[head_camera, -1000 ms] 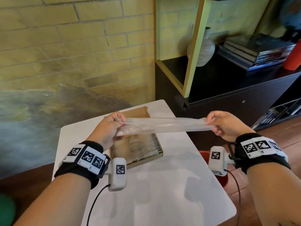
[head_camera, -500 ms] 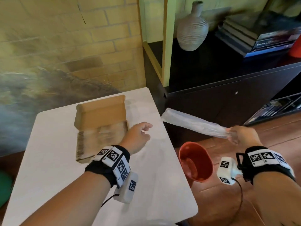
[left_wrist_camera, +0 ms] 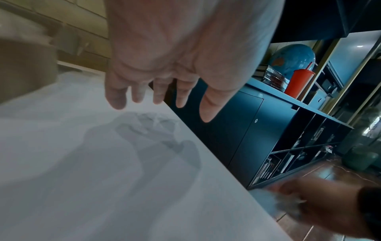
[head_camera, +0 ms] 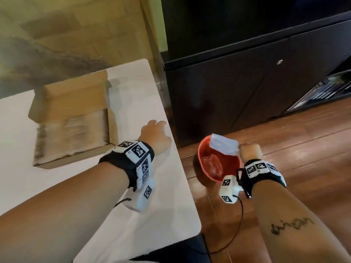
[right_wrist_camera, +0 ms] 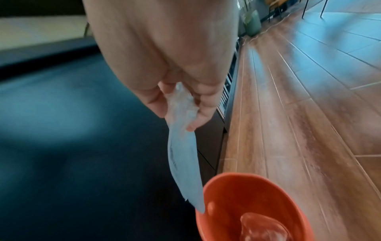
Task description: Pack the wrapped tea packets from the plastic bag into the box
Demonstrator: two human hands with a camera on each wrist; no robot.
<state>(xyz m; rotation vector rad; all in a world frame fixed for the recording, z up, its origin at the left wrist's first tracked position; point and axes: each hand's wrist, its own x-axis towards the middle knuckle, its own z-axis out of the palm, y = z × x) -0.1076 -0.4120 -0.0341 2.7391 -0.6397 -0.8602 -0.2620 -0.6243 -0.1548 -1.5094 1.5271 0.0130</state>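
Plastic bag [head_camera: 224, 144], clear and limp, hangs from the right hand [head_camera: 249, 151], whose fingers [right_wrist_camera: 203, 112] pinch its crumpled upper end; in the right wrist view the bag [right_wrist_camera: 182, 156] trails down so that its free end meets the rim of an orange bucket [right_wrist_camera: 257, 203]. In the head view the bucket [head_camera: 219, 164] stands on the wooden floor [head_camera: 294, 145] at about 3 o'clock from the white surface [head_camera: 95, 186], just off its right edge, with some clear crumpled plastic lying inside it. The right hand is above the bucket's far rim, at roughly 1 o'clock of it. The left hand [head_camera: 154, 136] hovers over the surface near its right edge, palm down, holding nothing; in the left wrist view its fingers [left_wrist_camera: 158, 91] hang loosely spread above the white top [left_wrist_camera: 103, 163], casting a shadow on it, and not touching it as far as can be seen. The cardboard box [head_camera: 72, 120] sits open on the surface at about 9 o'clock from the left hand, its lid flap standing up at the far side. Wrapped tea packets [head_camera: 76, 130] lie inside it in a row, blurred, so their count cannot be told. A dark cabinet [head_camera: 247, 82] stands against the wall at 12 o'clock from the bucket. Both wrists wear black bands with square printed markers.
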